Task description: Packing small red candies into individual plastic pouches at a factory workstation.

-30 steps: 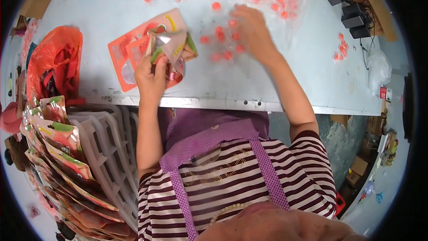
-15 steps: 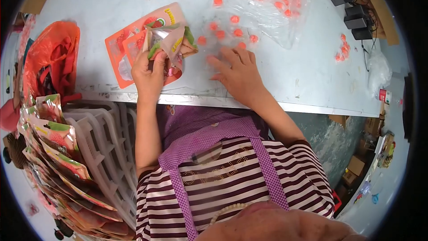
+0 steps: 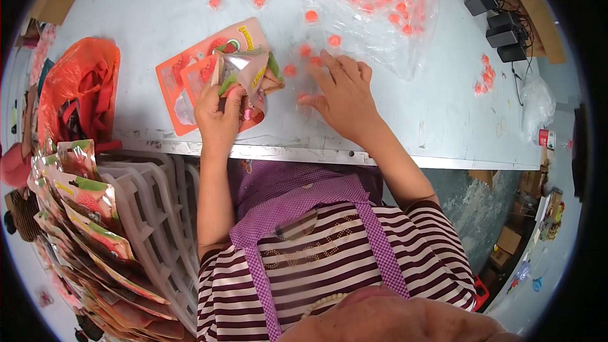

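Note:
My left hand [image 3: 218, 111] grips an opened pink-and-green foil pouch [image 3: 244, 73] near its lower part, its mouth gaping and silvery inside. Beneath it, flat printed pink pouches [image 3: 180, 82] lie on the table. My right hand [image 3: 348, 92] is over a loose group of red wrapped candies [image 3: 305, 50], palm down. Its thumb and index finger are apart, and no candy shows clearly in its grasp. Some of the group is covered by that hand. One candy [image 3: 334, 40] lies just beyond its fingers.
A clear plastic bag [image 3: 405, 44] full of red candies spreads across the far table [image 3: 443, 114]. Loose candies [image 3: 485, 76] lie at the right, near black power adapters [image 3: 503, 28]. On the left are a red plastic bag [image 3: 76, 82], filled pouches [image 3: 95, 196] and a white plastic crate [image 3: 145, 202].
My right hand has reached farther forward over the candies, covering some that showed before. My left hand still holds the pouch in about the same place. The whole view has shifted slightly.

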`<state>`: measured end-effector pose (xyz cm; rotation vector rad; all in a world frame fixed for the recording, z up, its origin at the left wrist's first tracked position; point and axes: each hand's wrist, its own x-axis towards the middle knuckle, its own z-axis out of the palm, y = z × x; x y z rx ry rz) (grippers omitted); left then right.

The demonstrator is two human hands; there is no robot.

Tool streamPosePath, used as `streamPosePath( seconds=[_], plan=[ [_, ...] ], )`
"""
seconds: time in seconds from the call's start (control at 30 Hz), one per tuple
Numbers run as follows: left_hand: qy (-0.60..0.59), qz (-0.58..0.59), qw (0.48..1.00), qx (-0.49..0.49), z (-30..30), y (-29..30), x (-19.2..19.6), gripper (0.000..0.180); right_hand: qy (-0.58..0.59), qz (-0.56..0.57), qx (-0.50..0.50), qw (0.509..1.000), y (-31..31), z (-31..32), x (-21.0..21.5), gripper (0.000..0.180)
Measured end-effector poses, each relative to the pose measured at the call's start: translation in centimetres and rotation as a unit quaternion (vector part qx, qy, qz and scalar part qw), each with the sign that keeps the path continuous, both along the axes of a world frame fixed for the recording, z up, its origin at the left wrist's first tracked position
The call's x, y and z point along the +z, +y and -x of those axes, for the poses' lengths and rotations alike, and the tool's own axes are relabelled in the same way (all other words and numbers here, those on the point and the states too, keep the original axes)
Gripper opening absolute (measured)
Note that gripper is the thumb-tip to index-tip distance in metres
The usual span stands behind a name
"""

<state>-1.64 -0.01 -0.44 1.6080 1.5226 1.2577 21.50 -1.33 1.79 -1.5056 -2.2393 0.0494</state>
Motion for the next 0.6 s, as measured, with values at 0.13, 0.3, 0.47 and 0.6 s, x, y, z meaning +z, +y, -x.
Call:
streamPosePath(
  seconds=[0.13, 0.3, 0.47, 0.6],
  plan=[
    [-0.032, 0.063, 0.997, 0.01, -0.3, -0.1, 0.9, 0.018, -0.013, -0.009, -0.016, 1.0, -0.1, -0.8, 1.2, 0.046],
    [-0.001, 0.021, 1.0, 0.008, -0.1, 0.1, 0.7, 0.018, 0.069, -0.056, -0.113, 0.99, 0.3, -4.7, 2.4, 0.029],
    [0.002, 0.005, 1.0, 0.013, 0.0, 0.2, 0.4, 0.017, 0.12, 0.006, -0.11, 0.987, -0.9, -5.7, 2.2, 0.024],
    [-0.021, 0.066, 0.998, 0.006, -0.1, 0.0, 0.9, 0.017, 0.115, 0.025, -0.061, 0.991, -1.9, -5.1, 1.2, 0.029]
  ],
)
